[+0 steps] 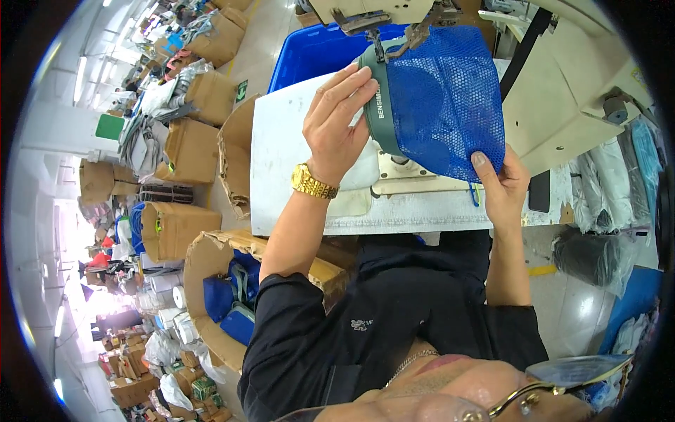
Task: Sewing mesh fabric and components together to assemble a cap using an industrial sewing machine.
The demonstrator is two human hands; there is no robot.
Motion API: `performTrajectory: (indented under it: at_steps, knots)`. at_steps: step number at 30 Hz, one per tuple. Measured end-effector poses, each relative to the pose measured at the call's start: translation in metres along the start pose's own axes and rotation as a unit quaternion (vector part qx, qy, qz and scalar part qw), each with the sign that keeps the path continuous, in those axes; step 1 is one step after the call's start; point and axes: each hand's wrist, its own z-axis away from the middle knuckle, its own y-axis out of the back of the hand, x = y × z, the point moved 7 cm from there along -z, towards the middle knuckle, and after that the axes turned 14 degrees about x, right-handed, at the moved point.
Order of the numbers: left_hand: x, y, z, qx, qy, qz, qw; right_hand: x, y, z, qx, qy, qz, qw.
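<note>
Blue mesh pouch (446, 105), edged with a grey-green band (376, 105), is held up under the head of the sewing machine (373, 10), with its long axis running from upper left to lower right. The band side is pressed by the left hand (337, 126), whose fingers lie flat and nearly straight on it. The lower right corner is pinched by the right hand (503, 186), closed on the mesh. Both hands are touching the pouch above the white bench (288, 176).
</note>
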Motion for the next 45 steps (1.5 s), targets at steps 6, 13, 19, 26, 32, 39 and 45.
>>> performTrajectory:
  at_steps: [6, 13, 19, 26, 32, 39, 45]
  knots:
    - [-0.003, -0.002, -0.001, -0.004, 0.001, 0.006, 1.0, -0.004, -0.003, -0.004, 0.017, -0.008, 0.003, 1.0]
    - [0.0, -0.003, -0.003, -0.001, 0.003, 0.009, 1.0, -0.006, -0.005, -0.013, 0.014, -0.006, 0.002, 1.0]
    - [-0.006, -0.003, -0.003, 0.002, -0.003, 0.007, 1.0, -0.012, -0.012, -0.017, -0.001, -0.006, -0.012, 1.0]
    - [-0.008, -0.003, -0.006, 0.004, -0.008, 0.024, 1.0, -0.019, -0.014, -0.019, -0.001, 0.002, -0.015, 1.0]
    - [-0.007, -0.003, -0.004, 0.005, -0.011, 0.026, 1.0, -0.023, -0.016, -0.024, -0.008, 0.011, -0.008, 1.0]
    - [-0.009, -0.003, -0.002, 0.007, -0.013, 0.02, 1.0, -0.028, -0.022, -0.029, -0.009, 0.004, -0.017, 1.0]
    - [-0.008, -0.004, -0.004, -0.004, -0.007, 0.029, 1.0, -0.032, -0.027, -0.039, -0.012, 0.013, -0.01, 1.0]
